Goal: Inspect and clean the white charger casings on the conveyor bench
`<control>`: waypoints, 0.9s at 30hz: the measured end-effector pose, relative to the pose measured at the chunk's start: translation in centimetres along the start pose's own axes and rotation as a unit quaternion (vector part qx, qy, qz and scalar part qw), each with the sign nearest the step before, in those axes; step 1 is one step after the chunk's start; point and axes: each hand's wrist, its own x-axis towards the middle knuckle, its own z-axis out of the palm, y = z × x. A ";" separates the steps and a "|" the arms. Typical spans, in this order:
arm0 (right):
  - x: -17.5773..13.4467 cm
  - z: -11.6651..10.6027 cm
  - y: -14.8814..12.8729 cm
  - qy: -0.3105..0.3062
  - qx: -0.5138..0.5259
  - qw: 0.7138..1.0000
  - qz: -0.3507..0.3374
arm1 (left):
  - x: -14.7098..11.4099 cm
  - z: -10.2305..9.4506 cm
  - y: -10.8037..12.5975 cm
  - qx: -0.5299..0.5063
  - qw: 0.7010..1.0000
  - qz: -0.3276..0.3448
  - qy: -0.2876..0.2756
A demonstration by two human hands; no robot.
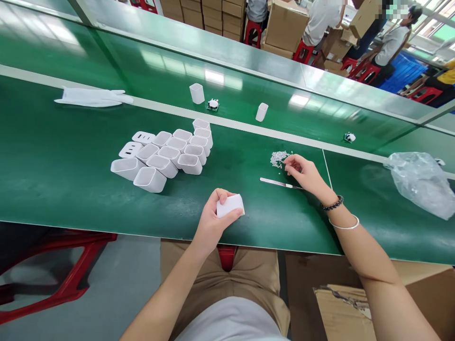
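Observation:
My left hand [213,215] is wrapped round a white plastic charger housing [229,206] near the table's front edge. Over to the right, my right hand [302,173] has its fingertips pinched together beside a pile of tiny clear pieces [279,158]; whatever the fingers hold is too small to make out. A slim metal tool like tweezers [277,182] lies just below the pile, its right end near my right hand. Several white housings [168,154] stand grouped on the left, most with open tops; two there [131,149] show faces with port slots.
Farther back on the green table [241,147] are two single white housings [196,94] and small circuit boards [213,104]. A white glove [92,97] lies at the left, a clear plastic bag [421,182] at the right. A cardboard box [344,308] stands below the table.

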 end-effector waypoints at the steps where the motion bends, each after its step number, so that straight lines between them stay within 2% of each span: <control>1: 0.2 -0.3 0.5 -0.005 0.014 1.000 0.019 | 0.0 0.0 0.1 -0.012 1.000 -0.007 -0.001; 6: 0.5 0.1 0.8 -0.013 0.005 0.999 0.038 | 0.2 0.3 0.8 -0.052 0.998 -0.037 0.005; 14: 0.3 0.5 0.4 -0.017 -0.025 0.999 0.031 | 0.3 0.3 0.8 -0.084 0.996 -0.031 0.010; 19: 0.2 0.8 0.1 0.016 -0.034 0.999 0.003 | 0.4 -0.1 0.7 -0.113 0.993 -0.038 -0.023; 23: -0.9 2.0 -2.0 0.089 -0.028 0.993 -0.077 | 0.3 0.0 0.6 -0.099 0.994 -0.039 -0.016; 25: -1.8 3.1 -3.9 0.076 -0.010 0.983 -0.168 | 0.1 0.2 0.3 -0.066 0.998 -0.021 -0.007; 27: -2.8 4.6 -5.8 0.023 -0.019 0.958 -0.287 | 0.0 0.5 0.0 -0.025 1.000 0.010 -0.003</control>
